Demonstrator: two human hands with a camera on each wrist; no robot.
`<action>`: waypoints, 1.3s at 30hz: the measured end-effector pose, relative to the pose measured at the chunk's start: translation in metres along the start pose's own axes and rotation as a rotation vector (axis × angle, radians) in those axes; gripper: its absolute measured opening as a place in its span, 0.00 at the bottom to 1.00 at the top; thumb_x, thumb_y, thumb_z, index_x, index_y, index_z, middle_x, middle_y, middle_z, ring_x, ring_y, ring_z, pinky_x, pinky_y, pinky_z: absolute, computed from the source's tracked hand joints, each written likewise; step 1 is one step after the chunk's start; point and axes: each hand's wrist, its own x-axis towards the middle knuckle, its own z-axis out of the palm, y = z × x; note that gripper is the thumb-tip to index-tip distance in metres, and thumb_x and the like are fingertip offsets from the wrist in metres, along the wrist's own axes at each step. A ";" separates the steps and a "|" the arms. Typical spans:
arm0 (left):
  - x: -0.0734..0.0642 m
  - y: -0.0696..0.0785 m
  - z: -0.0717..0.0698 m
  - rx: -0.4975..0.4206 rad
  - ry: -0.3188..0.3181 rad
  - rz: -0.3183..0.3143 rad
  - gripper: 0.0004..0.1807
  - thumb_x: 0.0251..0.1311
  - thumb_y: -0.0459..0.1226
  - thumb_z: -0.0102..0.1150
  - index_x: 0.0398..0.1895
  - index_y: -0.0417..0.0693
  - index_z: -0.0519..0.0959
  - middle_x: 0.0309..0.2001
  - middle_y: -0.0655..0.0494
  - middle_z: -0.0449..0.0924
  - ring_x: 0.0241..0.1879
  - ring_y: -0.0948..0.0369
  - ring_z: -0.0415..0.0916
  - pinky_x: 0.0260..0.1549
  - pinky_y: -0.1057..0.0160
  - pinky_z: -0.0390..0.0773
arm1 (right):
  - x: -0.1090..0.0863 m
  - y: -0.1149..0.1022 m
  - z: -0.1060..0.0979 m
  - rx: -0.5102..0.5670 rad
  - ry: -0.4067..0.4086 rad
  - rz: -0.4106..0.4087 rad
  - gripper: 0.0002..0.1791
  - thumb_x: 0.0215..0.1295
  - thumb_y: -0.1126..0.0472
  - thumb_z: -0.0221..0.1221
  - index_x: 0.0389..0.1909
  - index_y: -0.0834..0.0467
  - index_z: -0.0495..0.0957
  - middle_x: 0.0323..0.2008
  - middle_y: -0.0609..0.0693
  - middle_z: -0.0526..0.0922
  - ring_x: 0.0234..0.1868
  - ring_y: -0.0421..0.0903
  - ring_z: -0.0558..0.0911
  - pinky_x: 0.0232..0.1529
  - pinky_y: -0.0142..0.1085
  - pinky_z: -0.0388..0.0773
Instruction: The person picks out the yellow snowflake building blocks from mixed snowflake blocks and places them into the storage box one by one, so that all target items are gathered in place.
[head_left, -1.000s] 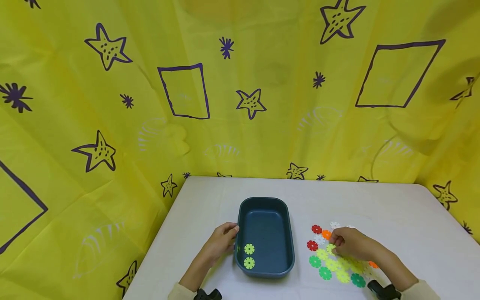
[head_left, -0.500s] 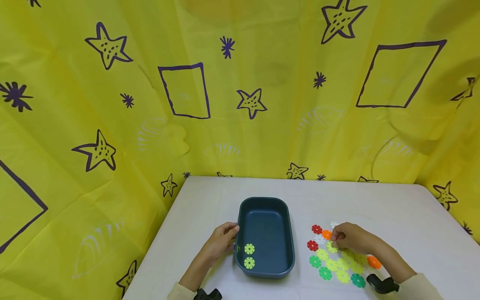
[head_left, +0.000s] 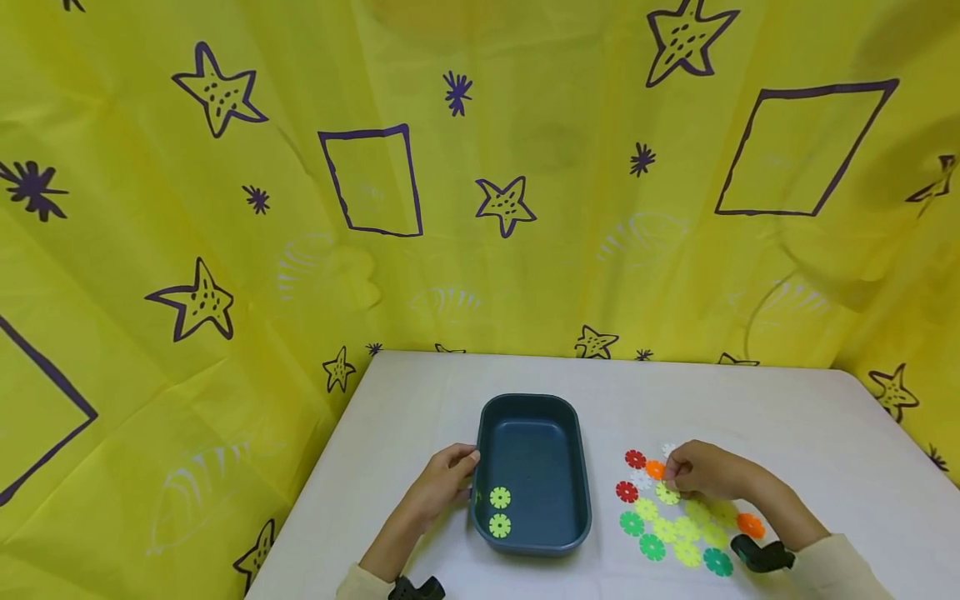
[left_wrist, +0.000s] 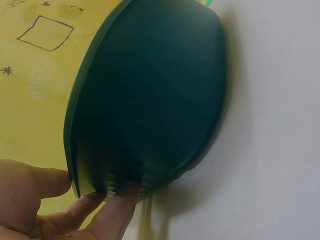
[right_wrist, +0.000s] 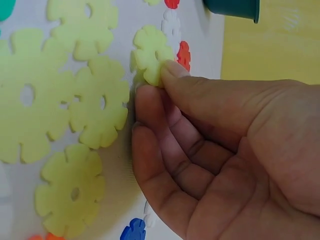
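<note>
My left hand (head_left: 438,485) grips the left wall of a dark blue-green rectangular tub (head_left: 534,467), thumb at the rim and fingers against the outside in the left wrist view. Two yellow snowflake discs (head_left: 498,526) lie in the tub's near left corner. To the right of the tub, my right hand (head_left: 708,473) pinches a yellow snowflake disc (right_wrist: 148,52) by its edge between thumb and forefinger, at the far side of the disc pile. The other fingers curl beneath, holding nothing visible. More yellow discs (right_wrist: 102,102) lie close beside the fingertips.
Red discs (head_left: 627,492), green discs (head_left: 652,547), orange discs (head_left: 751,526) and white discs (head_left: 641,479) surround the yellow ones. A blue disc (right_wrist: 134,231) shows below the hand in the right wrist view. The white table (head_left: 427,383) meets a yellow patterned curtain (head_left: 450,275).
My right wrist has shifted slightly up and away, uncovering more of an orange disc at the right of the pile. The fingers stay at the yellow disc. My left hand and the tub hold still.
</note>
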 end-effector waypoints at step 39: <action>0.000 0.000 0.003 0.000 0.013 0.003 0.25 0.81 0.44 0.52 0.68 0.31 0.73 0.68 0.34 0.75 0.68 0.41 0.74 0.57 0.47 0.84 | 0.048 -0.086 -0.030 -0.084 -0.048 -0.125 0.04 0.75 0.66 0.61 0.40 0.64 0.80 0.33 0.52 0.81 0.37 0.49 0.78 0.44 0.42 0.83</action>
